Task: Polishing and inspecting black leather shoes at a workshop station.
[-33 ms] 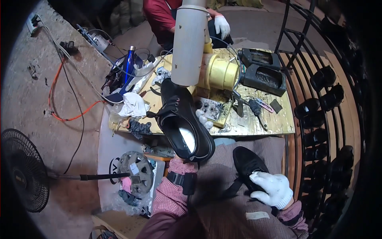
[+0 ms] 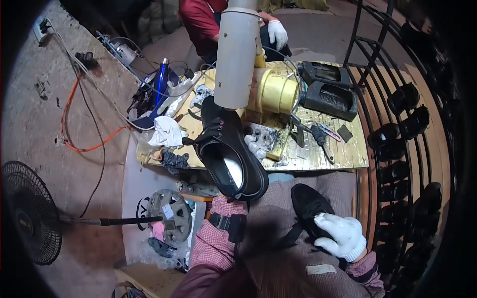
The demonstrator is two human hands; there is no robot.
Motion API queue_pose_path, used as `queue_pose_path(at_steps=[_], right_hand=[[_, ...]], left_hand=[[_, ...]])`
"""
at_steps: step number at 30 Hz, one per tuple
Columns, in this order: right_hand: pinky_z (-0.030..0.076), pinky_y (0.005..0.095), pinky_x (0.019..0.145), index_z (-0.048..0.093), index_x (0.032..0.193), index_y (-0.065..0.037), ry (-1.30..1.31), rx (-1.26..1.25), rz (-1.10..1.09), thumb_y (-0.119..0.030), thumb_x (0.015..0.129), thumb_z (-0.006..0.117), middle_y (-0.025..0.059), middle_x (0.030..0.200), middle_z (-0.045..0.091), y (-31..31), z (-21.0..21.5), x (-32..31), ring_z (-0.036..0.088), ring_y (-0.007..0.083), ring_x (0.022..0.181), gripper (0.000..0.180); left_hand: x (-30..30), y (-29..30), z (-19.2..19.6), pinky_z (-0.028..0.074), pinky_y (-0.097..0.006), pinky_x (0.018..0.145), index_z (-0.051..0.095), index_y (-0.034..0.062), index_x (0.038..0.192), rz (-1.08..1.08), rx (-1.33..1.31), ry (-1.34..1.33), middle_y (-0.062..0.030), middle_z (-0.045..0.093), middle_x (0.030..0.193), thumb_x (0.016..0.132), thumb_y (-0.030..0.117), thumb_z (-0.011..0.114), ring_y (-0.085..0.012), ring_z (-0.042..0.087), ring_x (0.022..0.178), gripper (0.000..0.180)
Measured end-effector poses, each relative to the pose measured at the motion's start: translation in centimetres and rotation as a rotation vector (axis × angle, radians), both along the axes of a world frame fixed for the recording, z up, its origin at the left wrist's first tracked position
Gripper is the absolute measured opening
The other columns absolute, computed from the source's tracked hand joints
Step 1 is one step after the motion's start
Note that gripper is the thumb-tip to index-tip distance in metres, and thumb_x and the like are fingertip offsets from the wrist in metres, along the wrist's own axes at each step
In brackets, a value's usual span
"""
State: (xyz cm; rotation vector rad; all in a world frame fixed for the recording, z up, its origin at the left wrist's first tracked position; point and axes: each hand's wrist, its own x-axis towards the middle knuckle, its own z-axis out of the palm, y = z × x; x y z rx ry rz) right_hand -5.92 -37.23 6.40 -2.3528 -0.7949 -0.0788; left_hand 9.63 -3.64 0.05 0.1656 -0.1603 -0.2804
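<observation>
A black lace-up shoe (image 2: 233, 154) is raised, toe pointing away, its opening and pale insole facing up. My left hand (image 2: 254, 148) grips it from beneath; only white-gloved fingertips show along its right side, and the rest is hidden under the sole. Lower right, a second black shoe (image 2: 309, 204) lies over my lap with its laces trailing. My right hand (image 2: 343, 236), in a white glove, is closed around this shoe's opening end. The first shoe's toe sits close under a pale cylindrical housing (image 2: 232, 57); contact cannot be made out.
Beyond the shoes stands a wooden workbench (image 2: 348, 151) with a yellow machine part (image 2: 278, 92), dark metal trays (image 2: 330, 99) and tools. A shoe rack (image 2: 392, 171) is on the right, a fan (image 2: 30, 213) on the left. Across the bench sits a person (image 2: 201, 30) wearing a white glove.
</observation>
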Motion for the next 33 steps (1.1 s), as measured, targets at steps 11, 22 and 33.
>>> queue_pose_path(at_steps=[11, 22, 33], right_hand=[[0.063, 0.0369, 0.085, 0.07, 0.129, 0.0, 0.215, 0.358, -0.03, -0.029, 0.084, 0.085, 0.0221, 0.127, 0.071, 0.2, 4.1, 4.7, 0.076, 0.0337, 0.101, 0.056], [0.054, 0.0406, 0.098, 0.07, 0.117, -0.003, 0.529, -0.007, 0.395, -0.038, 0.087, 0.078, 0.017, 0.117, 0.073, 11.2, 5.4, 11.7, 0.069, 0.035, 0.112, 0.047], [0.048, 0.042, 0.112, 0.04, 0.159, -0.004, 0.316, 0.069, 0.394, -0.058, 0.091, 0.068, 0.0238, 0.157, 0.049, 13.2, 2.7, 14.4, 0.06, 0.0405, 0.132, 0.092]], left_hand=[[-6.1, 0.0, -0.1, 0.054, -0.055, 0.102, 0.045, 0.0009, 0.148, 0.061, 0.014, 0.171, -0.0205, 0.058, 0.135, 0.099, 0.064, 0.057, -0.0351, 0.066, 0.111, 0.08], [-10.7, -0.1, -0.9, 0.044, -0.05, 0.116, 0.036, -0.0012, 0.158, 0.025, 0.606, 0.258, -0.0221, 0.055, 0.149, 0.074, 0.099, 0.05, -0.0364, 0.055, 0.135, 0.131], [-4.3, -0.6, 0.3, 0.053, -0.048, 0.107, 0.043, 0.013, 0.156, 0.337, 0.624, 0.203, -0.0151, 0.061, 0.139, 0.084, 0.092, 0.048, -0.0321, 0.063, 0.122, 0.107]])
